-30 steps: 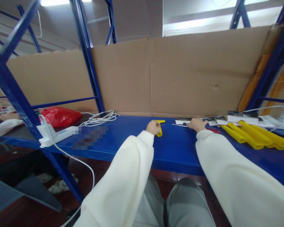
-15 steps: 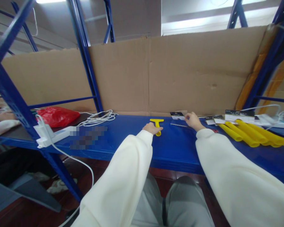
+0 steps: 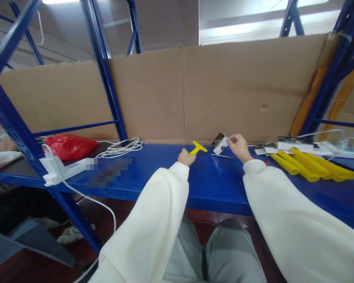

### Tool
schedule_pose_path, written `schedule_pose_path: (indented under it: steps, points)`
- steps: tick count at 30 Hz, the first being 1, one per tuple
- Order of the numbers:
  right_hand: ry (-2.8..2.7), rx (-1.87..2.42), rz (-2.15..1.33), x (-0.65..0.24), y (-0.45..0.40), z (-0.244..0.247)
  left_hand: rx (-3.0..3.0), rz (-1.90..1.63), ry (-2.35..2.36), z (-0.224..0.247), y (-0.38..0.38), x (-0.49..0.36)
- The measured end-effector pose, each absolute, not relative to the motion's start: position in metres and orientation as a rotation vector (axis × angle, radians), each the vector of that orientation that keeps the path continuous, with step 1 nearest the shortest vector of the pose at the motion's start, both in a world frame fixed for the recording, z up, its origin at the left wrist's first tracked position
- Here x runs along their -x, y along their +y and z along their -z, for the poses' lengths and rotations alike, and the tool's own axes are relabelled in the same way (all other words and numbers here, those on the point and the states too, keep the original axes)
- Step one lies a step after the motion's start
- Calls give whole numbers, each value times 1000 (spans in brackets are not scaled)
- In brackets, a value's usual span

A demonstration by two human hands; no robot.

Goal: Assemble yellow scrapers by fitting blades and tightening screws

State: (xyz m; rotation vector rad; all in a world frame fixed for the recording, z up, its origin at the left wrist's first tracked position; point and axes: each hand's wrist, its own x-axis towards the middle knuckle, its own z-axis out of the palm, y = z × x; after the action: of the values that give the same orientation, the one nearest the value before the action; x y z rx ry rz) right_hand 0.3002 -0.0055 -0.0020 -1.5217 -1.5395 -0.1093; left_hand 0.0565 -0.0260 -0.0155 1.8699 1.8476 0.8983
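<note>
A yellow T-shaped tool [image 3: 199,147] is held by its handle in my left hand [image 3: 186,157], its head pointing up and to the right. My right hand [image 3: 238,146] pinches the edge of a black and white card [image 3: 219,144] with a cut-out, tilted above the blue table [image 3: 165,177]. A thin rod-like object [image 3: 222,156] lies just below the card, its right part hidden behind my right hand. Several yellow handles [image 3: 309,167] with black and white cards [image 3: 295,144] lie on the right side.
Coiled white cable [image 3: 120,148], a white power strip [image 3: 65,169] and a red plastic bag [image 3: 70,146] are on the left. Blue posts [image 3: 106,78] rise at both sides, and a cardboard panel [image 3: 153,98] stands behind. Another person's sleeve [image 3: 2,160] shows at far left.
My left hand has turned the yellow tool from upright to slanted, covering its handle. The card in my right hand has been raised and tilted.
</note>
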Motion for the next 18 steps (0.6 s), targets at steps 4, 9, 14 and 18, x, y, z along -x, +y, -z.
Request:
schedule_pose_path:
  steps: [4, 9, 14, 18]
  points:
    - [-1516, 1425, 141, -296, -9, 0, -1775, -942, 1857, 13, -28, -58]
    - [-1586, 1431, 211, -294, -13, -3, -1627, -997, 1708, 12, -24, -59]
    - [-1744, 1484, 286, -297, -16, -2, -1389, -1131, 1521, 9, -21, -62]
    - [-1837, 1518, 293, -303, -11, 3, -1193, -1251, 1283, 3, -25, -64]
